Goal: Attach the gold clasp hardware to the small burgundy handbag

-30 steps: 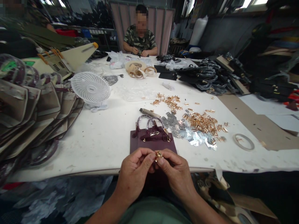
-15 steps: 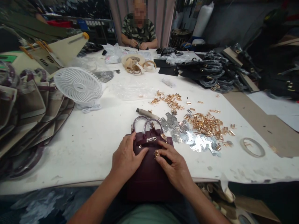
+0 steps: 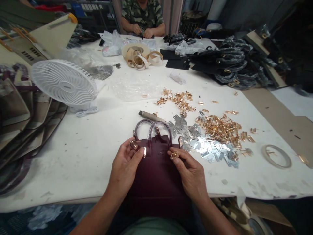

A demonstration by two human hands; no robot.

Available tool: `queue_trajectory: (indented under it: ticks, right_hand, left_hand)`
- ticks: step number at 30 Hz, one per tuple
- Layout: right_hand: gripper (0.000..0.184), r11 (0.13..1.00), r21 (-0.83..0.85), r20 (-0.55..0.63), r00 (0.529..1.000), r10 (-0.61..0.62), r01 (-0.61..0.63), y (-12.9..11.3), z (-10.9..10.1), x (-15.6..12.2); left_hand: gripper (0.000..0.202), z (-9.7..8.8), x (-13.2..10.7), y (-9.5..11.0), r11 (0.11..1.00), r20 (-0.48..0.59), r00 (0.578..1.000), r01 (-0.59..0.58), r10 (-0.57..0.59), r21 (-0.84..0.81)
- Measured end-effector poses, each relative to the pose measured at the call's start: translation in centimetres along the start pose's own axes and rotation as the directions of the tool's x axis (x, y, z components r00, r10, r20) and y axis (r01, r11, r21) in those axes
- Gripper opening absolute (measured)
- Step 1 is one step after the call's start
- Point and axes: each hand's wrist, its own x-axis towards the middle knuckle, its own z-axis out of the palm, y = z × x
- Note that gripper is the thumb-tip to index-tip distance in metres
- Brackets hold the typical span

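A dark burgundy handbag (image 3: 158, 176) stands upright at the table's front edge, its two looped handles (image 3: 160, 125) wrapped in clear film. On the bag's upper left, my left hand (image 3: 126, 166) is closed on a burgundy strap with gold fittings (image 3: 134, 144), its thumb beside a shiny metal plate (image 3: 144, 152). My right hand (image 3: 193, 171) pinches a small gold clasp piece (image 3: 174, 155) between thumb and fingers, at the bag's upper right front. Behind the handles lies a wrapped, dark-tipped tool (image 3: 151, 116). Flat silver plates (image 3: 207, 150) and a heap of gold fittings (image 3: 221, 129) spread to the right.
A white fan (image 3: 66, 85) stands at left, near a stack of part-made burgundy bags (image 3: 24, 111). Tape rolls (image 3: 135, 52), plastic bags and black bag parts (image 3: 225, 62) lie farther back. A tape ring (image 3: 276, 156) is at right. A person in camouflage (image 3: 143, 16) works opposite.
My left hand has taken hold of the strap across the bag's front and drawn it left, baring the upper front. My right hand has shifted slightly right with the clasp piece. The view has tilted down.
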Motion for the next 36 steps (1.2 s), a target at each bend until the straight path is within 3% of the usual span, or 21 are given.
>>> queue_trajectory:
  ticks: [4,8,13,18,23,31,36]
  right_hand:
    - [0.02,1.0,-0.005,0.007,1.0,-0.015,0.015,0.0,0.0,0.2]
    - [0.02,0.998,-0.027,0.02,0.998,-0.051,0.052,0.0,0.1,0.3]
    - [0.019,0.986,-0.125,0.027,0.993,-0.111,0.114,-0.2,0.1,0.3]
    - [0.023,0.89,-0.362,0.047,0.959,-0.278,0.276,-0.9,-0.4,1.3]
    - [0.029,0.77,-0.44,0.17,0.885,-0.433,0.462,-1.8,-1.2,3.1]
    - [0.025,0.735,-0.451,0.315,0.861,-0.4,0.506,-2.2,-1.9,4.8]
    - [0.024,0.701,-0.489,0.334,0.854,-0.399,0.519,-2.2,-1.2,5.1]
  left_hand:
    - [0.046,0.0,0.2,1.0,0.975,0.153,0.977,0.168,-0.145,-0.146]
    - [0.043,-0.4,0.3,1.1,0.846,0.392,0.862,0.447,-0.321,-0.291]
    - [0.043,-0.6,0.5,-0.2,0.648,0.506,0.757,0.635,-0.414,-0.42]
    - [0.048,0.0,1.1,-0.4,0.566,0.509,0.753,0.653,-0.417,-0.503]
    - [0.05,0.3,1.3,-0.2,0.512,0.505,0.749,0.662,-0.428,-0.547]
    - [0.055,0.3,1.5,-0.3,0.568,0.525,0.766,0.634,-0.371,-0.525]
    - [0.053,0.3,1.4,-0.8,0.561,0.527,0.764,0.638,-0.373,-0.527]
